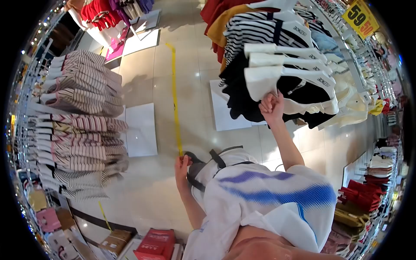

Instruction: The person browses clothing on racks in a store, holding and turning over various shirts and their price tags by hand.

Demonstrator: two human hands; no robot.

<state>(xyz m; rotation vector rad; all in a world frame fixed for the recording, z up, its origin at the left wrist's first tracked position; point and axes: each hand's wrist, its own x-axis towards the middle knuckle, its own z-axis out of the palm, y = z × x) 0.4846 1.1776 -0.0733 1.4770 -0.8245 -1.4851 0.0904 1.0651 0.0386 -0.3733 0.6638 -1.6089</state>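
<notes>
My right hand [272, 106] is raised to the rack on the right, its fingers closed round the lower edge of a broad white hanger [261, 83]. Two similar white hangers sit close behind that one. Black garments [242, 93] hang beside and below them, and black-and-white striped tops [249, 32] hang farther back. My left hand [183, 167] hangs low by my side with its fingers loosely bent and apart, and no object shows in it. Just beyond it is a dark shoe [194, 157].
Striped tops [91, 99] fill a rack on the left. Yellow tape [175, 93] runs along the tiled aisle between white floor platforms [141, 130]. Red boxes [156, 245] stand at the lower left. A yellow price sign [360, 18] hangs at the upper right; folded red clothes [359, 195] lie lower right.
</notes>
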